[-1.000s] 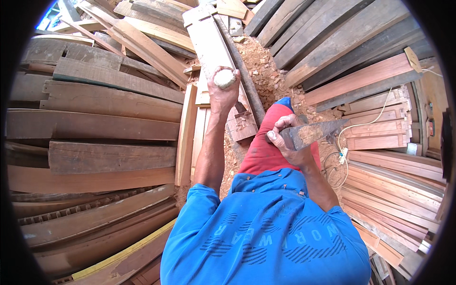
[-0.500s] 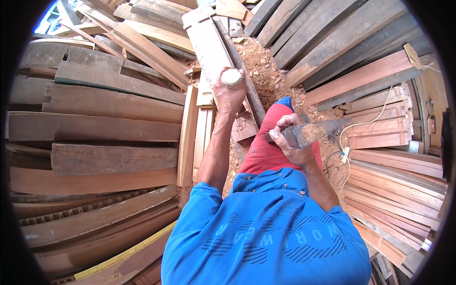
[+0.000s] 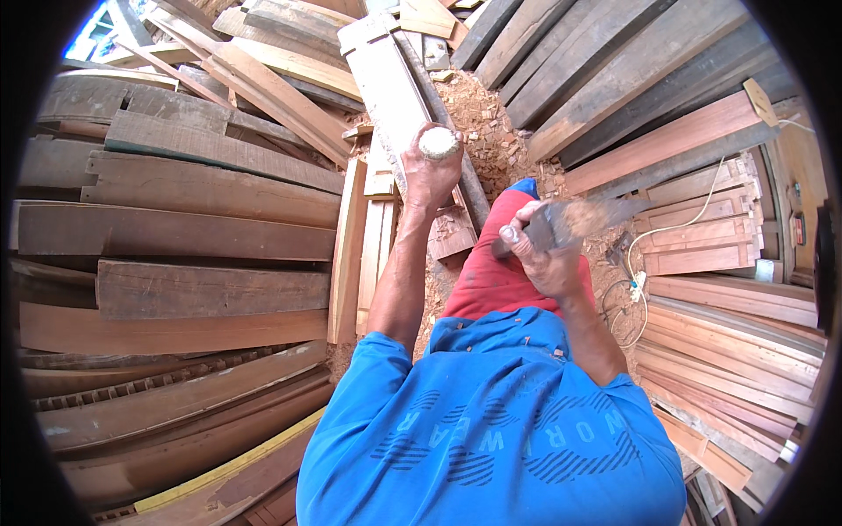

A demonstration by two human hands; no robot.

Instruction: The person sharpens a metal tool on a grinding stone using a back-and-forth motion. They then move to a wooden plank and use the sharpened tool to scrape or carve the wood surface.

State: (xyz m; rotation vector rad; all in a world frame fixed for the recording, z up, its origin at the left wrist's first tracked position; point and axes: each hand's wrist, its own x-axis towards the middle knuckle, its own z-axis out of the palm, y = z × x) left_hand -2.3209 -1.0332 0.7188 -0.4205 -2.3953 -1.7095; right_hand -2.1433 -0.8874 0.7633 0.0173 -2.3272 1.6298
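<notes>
My left hand [image 3: 431, 180] is wrapped round an upright handle [image 3: 438, 144] with a pale, round, battered end, like a chisel's; whatever blade it has is hidden below the fist. Under that hand lies a long, pale timber [image 3: 383, 74], brightly lit, running away from me. In my right hand [image 3: 548, 263], held over my red-trousered leg [image 3: 491, 272], is a dark, tapered wooden block [image 3: 570, 223] with a worn brown patch. The block is smeared by motion and points to the right, apart from the handle.
Stacked planks [image 3: 210, 210] fill the left side. Dark beams [image 3: 605, 70] lie at the far right, with paneled wood pieces [image 3: 702, 228] nearer. Wood chips [image 3: 487, 114] cover the ground beside the timber. A pale cable [image 3: 645, 320] loops down on the right.
The handle in my left hand has shifted slightly right. My right hand has turned the wooden block a little and raised it slightly; it is now blurred.
</notes>
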